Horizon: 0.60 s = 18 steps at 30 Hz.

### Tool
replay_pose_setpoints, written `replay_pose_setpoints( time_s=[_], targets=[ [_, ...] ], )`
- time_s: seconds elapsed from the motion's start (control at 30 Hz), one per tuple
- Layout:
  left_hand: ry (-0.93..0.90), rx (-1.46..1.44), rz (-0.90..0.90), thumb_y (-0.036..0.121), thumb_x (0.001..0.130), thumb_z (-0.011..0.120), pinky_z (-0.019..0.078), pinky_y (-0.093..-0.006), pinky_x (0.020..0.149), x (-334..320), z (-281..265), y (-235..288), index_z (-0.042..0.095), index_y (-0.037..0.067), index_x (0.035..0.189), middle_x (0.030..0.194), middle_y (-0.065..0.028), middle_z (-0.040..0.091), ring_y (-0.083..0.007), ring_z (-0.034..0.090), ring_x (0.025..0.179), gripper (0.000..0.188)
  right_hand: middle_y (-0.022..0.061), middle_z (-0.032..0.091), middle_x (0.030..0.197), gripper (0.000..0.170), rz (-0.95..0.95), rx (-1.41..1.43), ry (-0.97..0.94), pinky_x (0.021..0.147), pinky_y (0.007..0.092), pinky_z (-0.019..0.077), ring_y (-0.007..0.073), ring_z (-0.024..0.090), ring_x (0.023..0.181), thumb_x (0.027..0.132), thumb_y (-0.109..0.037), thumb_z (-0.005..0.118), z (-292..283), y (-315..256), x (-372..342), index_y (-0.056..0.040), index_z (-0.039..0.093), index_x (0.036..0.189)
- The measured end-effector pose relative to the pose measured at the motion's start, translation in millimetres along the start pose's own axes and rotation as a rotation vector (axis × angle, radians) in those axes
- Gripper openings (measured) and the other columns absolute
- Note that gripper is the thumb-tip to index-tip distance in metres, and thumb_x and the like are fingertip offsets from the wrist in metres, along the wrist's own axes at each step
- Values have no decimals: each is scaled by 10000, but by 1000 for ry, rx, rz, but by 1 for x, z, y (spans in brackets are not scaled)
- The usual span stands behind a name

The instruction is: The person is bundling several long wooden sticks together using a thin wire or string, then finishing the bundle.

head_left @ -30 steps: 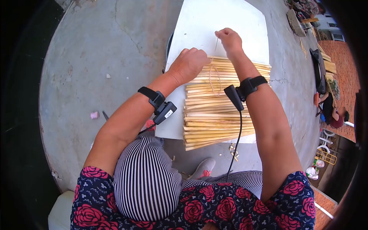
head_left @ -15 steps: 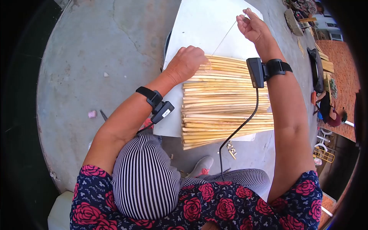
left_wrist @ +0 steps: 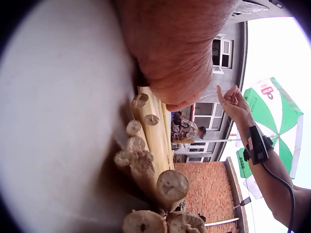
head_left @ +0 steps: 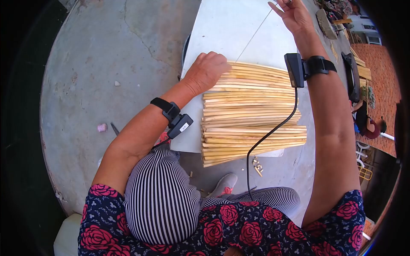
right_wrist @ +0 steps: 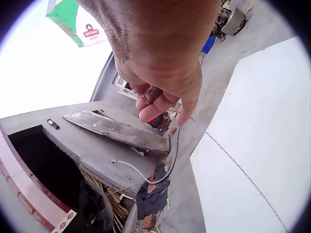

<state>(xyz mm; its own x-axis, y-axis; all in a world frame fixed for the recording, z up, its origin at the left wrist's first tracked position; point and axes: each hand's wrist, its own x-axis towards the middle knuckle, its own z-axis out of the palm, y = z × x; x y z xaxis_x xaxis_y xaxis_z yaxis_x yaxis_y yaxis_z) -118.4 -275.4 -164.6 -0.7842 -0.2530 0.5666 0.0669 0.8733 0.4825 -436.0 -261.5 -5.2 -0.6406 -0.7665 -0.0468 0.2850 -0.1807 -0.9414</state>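
A layer of pale yellow plant stalks (head_left: 252, 104) lies side by side on a white board (head_left: 230, 25). At the left ends of the top stalks, my left hand (head_left: 207, 72) is curled and grips them; its fingertips are hidden beneath it. Cut stalk ends (left_wrist: 172, 188) show close up in the left wrist view. My right hand (head_left: 295, 19) is raised beyond the board's far right corner, pinching a thin thread (head_left: 255, 33) that stretches straight down to the top stalks near the left hand. The right wrist view shows a thin, needle-like sliver (right_wrist: 145, 98) at the curled fingers.
Scissor-like dark blades (head_left: 114, 128) and a pink spool (head_left: 102, 127) lie on the concrete floor to the left. Short cut stalk pieces (head_left: 257, 167) are scattered by a shoe (head_left: 225, 186). A black cable (head_left: 273, 130) hangs from the right wrist camera across the stalks.
My right hand has moved up and right, away from the stalks, drawing the loose loop of thread out into a straight line. The left hand has stayed at the stalk ends.
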Motion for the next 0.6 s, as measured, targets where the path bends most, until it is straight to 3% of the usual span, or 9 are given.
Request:
replay_pose_setpoints(
  time_s=[0.13,0.2,0.4,0.6],
  targets=[
    [46,55,76,74,790,545,414,-344,801,0,-2,1,631,154,921,912,-11,565,-212,538,936,175,15,639,751,132,-123,20,-93,908,547,493,183,656,804,947,-223,604,13,3,-9,-131,601,1042],
    [-26,89,72,77,796,576,427,-340,823,0,-3,2,667,139,981,951,-3,592,-201,552,941,216,16,639,758,137,-180,45,-84,902,541,497,187,657,796,947,-216,602,20,2,-14,-127,595,1050],
    [-82,130,75,84,785,603,435,-337,795,0,-3,2,680,108,1004,956,5,602,-192,551,910,233,22,639,789,176,-187,115,-177,905,513,507,194,655,804,950,-204,590,29,-5,-15,-112,577,1099],
    [-79,110,43,101,767,639,432,-344,777,3,-8,6,681,108,1002,931,1,601,-192,550,881,239,65,637,818,302,-233,206,-104,923,513,506,231,655,804,928,-201,629,45,-20,-42,-77,548,1190]
  ],
)
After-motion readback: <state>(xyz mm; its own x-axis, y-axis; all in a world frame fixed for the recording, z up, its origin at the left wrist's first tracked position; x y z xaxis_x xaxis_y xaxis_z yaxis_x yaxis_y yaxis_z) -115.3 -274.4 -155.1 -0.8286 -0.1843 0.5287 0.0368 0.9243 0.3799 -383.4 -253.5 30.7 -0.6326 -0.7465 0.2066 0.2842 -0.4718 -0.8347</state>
